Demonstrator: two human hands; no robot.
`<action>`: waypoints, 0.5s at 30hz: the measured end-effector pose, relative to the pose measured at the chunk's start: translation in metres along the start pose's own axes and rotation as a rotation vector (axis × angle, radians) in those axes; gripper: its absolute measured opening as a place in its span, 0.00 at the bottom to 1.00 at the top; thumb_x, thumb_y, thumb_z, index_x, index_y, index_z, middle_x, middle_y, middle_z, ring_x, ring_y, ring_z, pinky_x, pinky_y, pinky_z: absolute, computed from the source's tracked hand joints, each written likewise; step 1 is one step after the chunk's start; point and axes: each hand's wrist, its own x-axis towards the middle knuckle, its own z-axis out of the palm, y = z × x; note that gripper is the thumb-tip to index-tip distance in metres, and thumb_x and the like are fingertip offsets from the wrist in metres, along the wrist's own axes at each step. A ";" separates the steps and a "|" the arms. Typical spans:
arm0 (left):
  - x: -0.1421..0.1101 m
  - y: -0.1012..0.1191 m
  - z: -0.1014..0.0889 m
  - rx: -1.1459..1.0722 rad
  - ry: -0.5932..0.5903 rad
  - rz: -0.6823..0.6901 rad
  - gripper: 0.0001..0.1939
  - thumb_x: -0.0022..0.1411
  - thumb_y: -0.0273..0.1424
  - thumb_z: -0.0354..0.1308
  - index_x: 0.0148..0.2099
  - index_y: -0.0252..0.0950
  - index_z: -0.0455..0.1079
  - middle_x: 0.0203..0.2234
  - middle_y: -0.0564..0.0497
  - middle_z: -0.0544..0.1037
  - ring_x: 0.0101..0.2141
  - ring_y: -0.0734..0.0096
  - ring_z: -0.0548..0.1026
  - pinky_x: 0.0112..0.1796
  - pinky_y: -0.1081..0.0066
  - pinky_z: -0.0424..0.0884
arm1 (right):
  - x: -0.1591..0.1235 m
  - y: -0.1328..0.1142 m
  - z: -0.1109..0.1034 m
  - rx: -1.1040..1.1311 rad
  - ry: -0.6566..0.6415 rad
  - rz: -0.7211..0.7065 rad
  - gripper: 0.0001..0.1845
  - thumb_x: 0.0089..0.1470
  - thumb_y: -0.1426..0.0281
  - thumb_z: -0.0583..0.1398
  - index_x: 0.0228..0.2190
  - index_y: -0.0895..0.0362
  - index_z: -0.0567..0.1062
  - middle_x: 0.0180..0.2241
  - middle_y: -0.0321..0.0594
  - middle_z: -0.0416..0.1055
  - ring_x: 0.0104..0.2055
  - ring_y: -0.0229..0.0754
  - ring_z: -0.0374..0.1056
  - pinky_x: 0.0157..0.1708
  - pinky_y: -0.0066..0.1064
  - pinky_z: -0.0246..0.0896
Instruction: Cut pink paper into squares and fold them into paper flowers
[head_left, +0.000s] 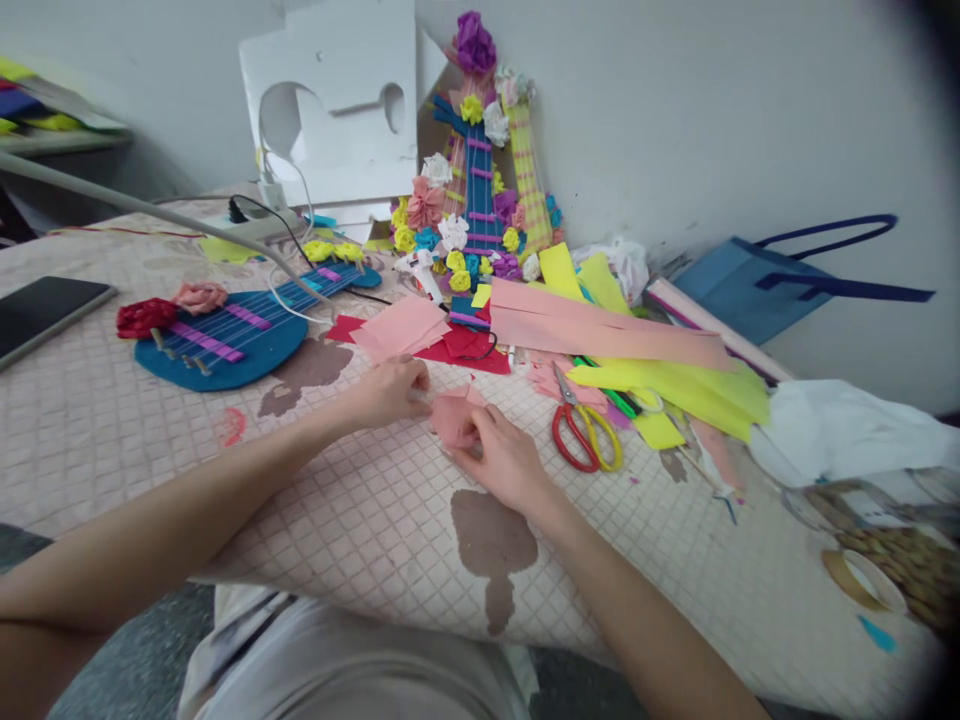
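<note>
My right hand (pixel 501 452) pinches a small folded piece of pink crepe paper (pixel 452 415) between thumb and fingers, just above the table. To its left, my left hand (pixel 394 390) has its fingers curled together, the tips close to the paper's left edge; whether anything is between them I cannot make out. Just behind my left hand lies a stack of pink paper sheets (pixel 401 328) on red paper (pixel 472 350). Scissors (pixel 585 430) with one red and one yellow handle rest right of my right hand, blades pointing away.
A blue paper guitar (pixel 225 335) with paper roses lies at left, near a phone (pixel 52 310). Flower-covered guitars (pixel 480 190) lean on the wall. Behind the paper is a glue gun (pixel 421 272). Pink strips (pixel 600 325), yellow strips (pixel 682 390) and a tape roll (pixel 862 580) lie right.
</note>
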 end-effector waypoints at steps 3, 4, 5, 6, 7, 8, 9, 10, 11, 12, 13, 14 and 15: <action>-0.001 0.007 0.001 -0.091 0.118 0.048 0.05 0.52 0.30 0.57 0.33 0.34 0.67 0.29 0.50 0.72 0.32 0.69 0.69 0.32 0.72 0.64 | 0.000 -0.001 -0.001 -0.008 -0.004 0.014 0.16 0.51 0.60 0.60 0.38 0.56 0.65 0.38 0.41 0.68 0.38 0.44 0.69 0.29 0.31 0.58; -0.002 0.012 0.003 -0.129 0.113 0.083 0.04 0.54 0.30 0.56 0.32 0.34 0.67 0.29 0.50 0.72 0.31 0.70 0.70 0.32 0.72 0.64 | 0.000 -0.002 -0.001 -0.007 -0.006 0.016 0.17 0.52 0.60 0.60 0.39 0.57 0.65 0.38 0.41 0.68 0.38 0.45 0.69 0.30 0.32 0.59; -0.005 0.018 0.006 -0.155 0.095 0.122 0.04 0.55 0.30 0.56 0.32 0.34 0.68 0.28 0.51 0.72 0.30 0.71 0.70 0.32 0.73 0.64 | 0.000 -0.002 -0.001 -0.004 -0.010 0.017 0.17 0.52 0.60 0.60 0.40 0.57 0.65 0.39 0.42 0.68 0.39 0.45 0.69 0.30 0.32 0.59; -0.007 0.024 0.010 -0.164 0.039 0.177 0.04 0.55 0.30 0.56 0.33 0.35 0.69 0.29 0.51 0.72 0.31 0.71 0.70 0.32 0.73 0.63 | 0.000 -0.003 -0.001 -0.001 -0.012 0.020 0.18 0.52 0.59 0.59 0.40 0.57 0.65 0.40 0.43 0.68 0.39 0.46 0.69 0.30 0.32 0.59; -0.009 0.029 0.013 -0.153 -0.030 0.231 0.04 0.56 0.30 0.56 0.34 0.36 0.71 0.30 0.52 0.72 0.32 0.71 0.70 0.33 0.72 0.63 | 0.000 -0.003 -0.001 0.003 -0.014 0.024 0.18 0.52 0.59 0.59 0.41 0.57 0.65 0.41 0.43 0.68 0.40 0.46 0.69 0.31 0.33 0.59; -0.011 0.033 0.016 -0.116 -0.065 0.250 0.05 0.56 0.29 0.56 0.36 0.38 0.71 0.30 0.52 0.72 0.33 0.70 0.70 0.35 0.71 0.62 | -0.001 -0.002 -0.001 0.008 -0.016 0.028 0.19 0.51 0.59 0.60 0.41 0.57 0.65 0.42 0.44 0.67 0.40 0.46 0.69 0.31 0.33 0.60; -0.013 0.036 0.018 -0.082 -0.091 0.251 0.06 0.56 0.28 0.56 0.38 0.39 0.71 0.31 0.52 0.72 0.34 0.69 0.71 0.36 0.70 0.62 | -0.001 -0.002 -0.002 0.017 -0.016 0.032 0.20 0.51 0.59 0.60 0.42 0.57 0.65 0.43 0.44 0.67 0.40 0.46 0.69 0.31 0.33 0.60; -0.013 0.038 0.020 -0.049 -0.107 0.243 0.07 0.56 0.28 0.57 0.39 0.40 0.71 0.31 0.52 0.72 0.36 0.68 0.71 0.37 0.69 0.61 | -0.001 0.000 -0.003 0.035 -0.020 0.032 0.20 0.50 0.59 0.61 0.42 0.56 0.65 0.44 0.45 0.66 0.41 0.46 0.69 0.32 0.33 0.60; -0.014 0.038 0.021 -0.023 -0.111 0.225 0.07 0.55 0.28 0.57 0.39 0.40 0.71 0.32 0.52 0.72 0.36 0.67 0.71 0.38 0.68 0.60 | -0.001 0.001 -0.004 0.067 -0.025 0.029 0.21 0.50 0.59 0.61 0.42 0.56 0.66 0.44 0.44 0.66 0.41 0.46 0.68 0.33 0.33 0.60; -0.014 0.037 0.021 -0.011 -0.116 0.211 0.07 0.55 0.28 0.57 0.39 0.40 0.71 0.32 0.52 0.72 0.37 0.67 0.70 0.37 0.68 0.60 | -0.001 0.004 -0.006 0.110 -0.031 0.022 0.20 0.49 0.59 0.62 0.41 0.55 0.66 0.43 0.42 0.67 0.41 0.44 0.68 0.34 0.33 0.61; -0.013 0.036 0.022 -0.009 -0.122 0.204 0.06 0.55 0.29 0.57 0.37 0.39 0.71 0.32 0.52 0.72 0.36 0.67 0.70 0.37 0.69 0.60 | 0.000 0.007 -0.008 0.158 -0.033 0.015 0.18 0.50 0.60 0.62 0.40 0.55 0.67 0.41 0.41 0.67 0.40 0.43 0.68 0.34 0.32 0.61; -0.013 0.034 0.021 -0.013 -0.125 0.201 0.04 0.55 0.29 0.57 0.36 0.38 0.70 0.31 0.52 0.72 0.35 0.67 0.70 0.36 0.70 0.60 | 0.001 0.010 -0.010 0.205 -0.025 0.014 0.15 0.51 0.61 0.61 0.37 0.55 0.67 0.38 0.39 0.68 0.38 0.41 0.68 0.34 0.31 0.60; -0.012 0.032 0.021 -0.021 -0.127 0.200 0.03 0.55 0.29 0.57 0.34 0.36 0.70 0.30 0.51 0.71 0.34 0.68 0.70 0.34 0.71 0.60 | 0.002 0.014 -0.013 0.243 -0.007 0.015 0.11 0.52 0.62 0.60 0.35 0.55 0.68 0.35 0.37 0.68 0.36 0.39 0.67 0.34 0.30 0.60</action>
